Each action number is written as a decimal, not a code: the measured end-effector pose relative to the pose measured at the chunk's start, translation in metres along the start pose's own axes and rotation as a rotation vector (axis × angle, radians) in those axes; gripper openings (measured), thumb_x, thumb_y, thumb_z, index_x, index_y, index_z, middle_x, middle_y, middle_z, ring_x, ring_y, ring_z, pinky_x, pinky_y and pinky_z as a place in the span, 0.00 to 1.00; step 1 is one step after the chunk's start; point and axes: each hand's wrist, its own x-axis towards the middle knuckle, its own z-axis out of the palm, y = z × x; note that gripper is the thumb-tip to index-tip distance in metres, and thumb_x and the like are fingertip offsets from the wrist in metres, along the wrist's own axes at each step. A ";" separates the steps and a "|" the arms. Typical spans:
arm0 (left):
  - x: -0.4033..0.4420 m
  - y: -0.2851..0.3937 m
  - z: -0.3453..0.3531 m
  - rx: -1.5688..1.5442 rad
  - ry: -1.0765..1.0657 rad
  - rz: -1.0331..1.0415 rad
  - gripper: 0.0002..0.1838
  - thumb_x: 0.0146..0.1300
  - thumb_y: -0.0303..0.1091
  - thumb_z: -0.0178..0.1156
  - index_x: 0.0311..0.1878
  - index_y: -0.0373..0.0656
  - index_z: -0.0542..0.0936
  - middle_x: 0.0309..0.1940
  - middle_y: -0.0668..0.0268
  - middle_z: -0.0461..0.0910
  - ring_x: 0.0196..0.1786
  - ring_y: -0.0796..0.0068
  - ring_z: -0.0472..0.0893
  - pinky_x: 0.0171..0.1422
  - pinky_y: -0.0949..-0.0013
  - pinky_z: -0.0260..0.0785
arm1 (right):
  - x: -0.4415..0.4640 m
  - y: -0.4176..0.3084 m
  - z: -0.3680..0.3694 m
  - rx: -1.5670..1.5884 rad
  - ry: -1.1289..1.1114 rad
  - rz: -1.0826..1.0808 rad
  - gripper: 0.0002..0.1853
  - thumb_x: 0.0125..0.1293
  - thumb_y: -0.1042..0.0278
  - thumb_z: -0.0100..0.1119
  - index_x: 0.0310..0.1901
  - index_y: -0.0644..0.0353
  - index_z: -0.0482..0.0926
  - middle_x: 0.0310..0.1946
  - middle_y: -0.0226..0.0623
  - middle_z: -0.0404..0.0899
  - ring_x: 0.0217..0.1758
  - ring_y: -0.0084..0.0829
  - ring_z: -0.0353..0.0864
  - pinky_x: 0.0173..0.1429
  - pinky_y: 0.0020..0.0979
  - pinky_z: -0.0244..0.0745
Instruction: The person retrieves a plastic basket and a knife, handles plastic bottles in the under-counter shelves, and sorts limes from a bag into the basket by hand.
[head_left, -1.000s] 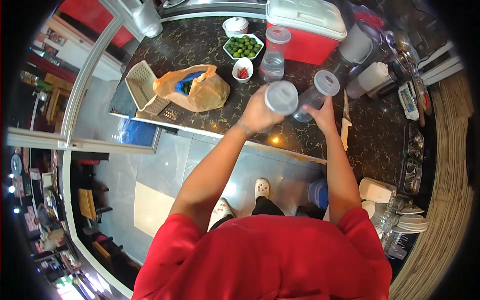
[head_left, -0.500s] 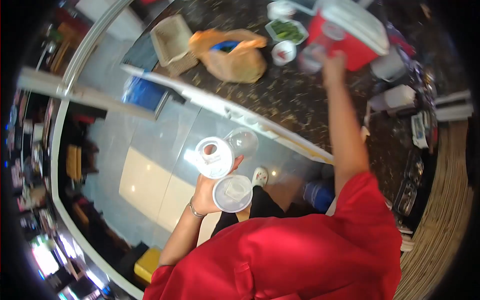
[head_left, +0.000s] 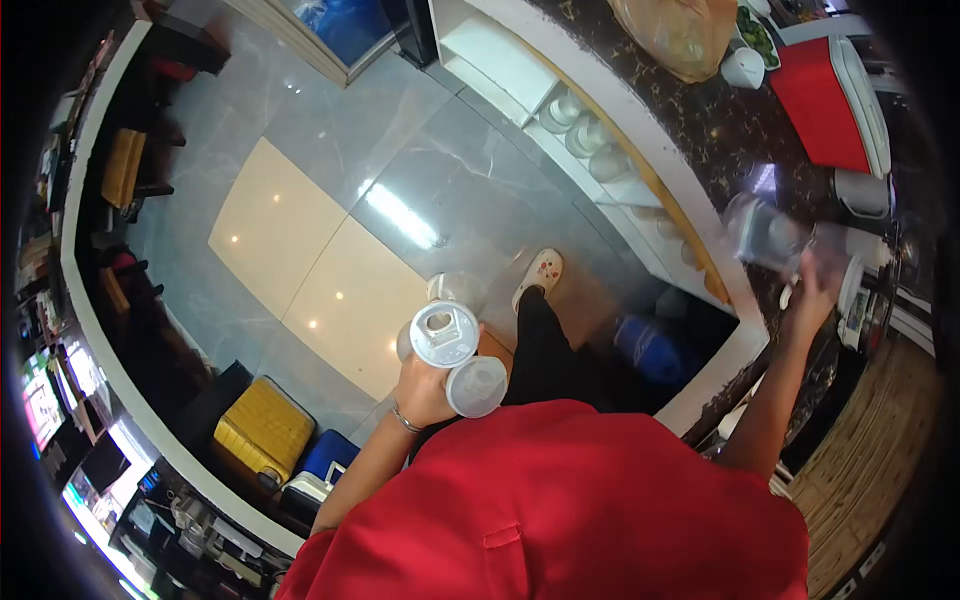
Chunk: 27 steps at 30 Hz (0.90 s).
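My left hand [head_left: 424, 388] is closed around a cluster of clear plastic containers. One has a whitish lid [head_left: 445, 350] with an opening in it, and beside it is a smaller round translucent container [head_left: 477, 386]. Another clear container [head_left: 458, 288] sticks out beyond the lid. Over the dark marbled counter, my right hand [head_left: 815, 292] is closed on a clear plastic container [head_left: 765, 236], blurred by motion. Its fingers are partly smeared.
A red cooler [head_left: 820, 105] with a white lid stands on the counter, near a white cup [head_left: 743, 68] and an orange plastic bag [head_left: 685, 35]. White shelves [head_left: 500, 60] below hold several clear jars [head_left: 590, 135]. A yellow case [head_left: 262, 428] stands at lower left.
My view has turned and shifted. My right hand has come back from beside the red cooler toward the near part of the counter with the clear container. My left hand still holds its cluster.
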 end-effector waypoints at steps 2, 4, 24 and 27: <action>-0.006 -0.008 0.008 -0.035 -0.016 0.022 0.34 0.44 0.37 0.72 0.59 0.46 0.78 0.51 0.54 0.79 0.56 0.51 0.77 0.62 0.55 0.68 | -0.062 0.012 -0.011 0.027 -0.126 0.164 0.27 0.57 0.65 0.70 0.58 0.54 0.71 0.47 0.33 0.77 0.45 0.26 0.79 0.36 0.28 0.79; -0.004 -0.013 0.013 -0.062 -0.017 0.057 0.34 0.44 0.37 0.72 0.59 0.46 0.78 0.51 0.54 0.79 0.56 0.51 0.77 0.61 0.55 0.68 | -0.121 0.041 0.006 0.014 -0.174 0.404 0.25 0.56 0.65 0.71 0.54 0.56 0.73 0.45 0.34 0.77 0.45 0.27 0.79 0.37 0.30 0.81; -0.009 -0.115 0.160 0.246 -0.145 -0.045 0.36 0.42 0.49 0.72 0.58 0.50 0.79 0.52 0.58 0.77 0.63 0.41 0.66 0.72 0.43 0.49 | -0.032 0.468 0.132 0.109 0.277 0.640 0.37 0.47 0.71 0.77 0.60 0.55 0.68 0.54 0.36 0.73 0.48 0.34 0.77 0.37 0.31 0.79; 0.016 -0.167 0.203 0.209 -0.081 -0.012 0.35 0.43 0.50 0.71 0.58 0.49 0.80 0.55 0.55 0.75 0.64 0.41 0.65 0.73 0.43 0.48 | 0.004 0.486 0.143 0.116 0.257 0.533 0.38 0.48 0.71 0.77 0.60 0.57 0.67 0.57 0.38 0.71 0.52 0.37 0.76 0.42 0.33 0.79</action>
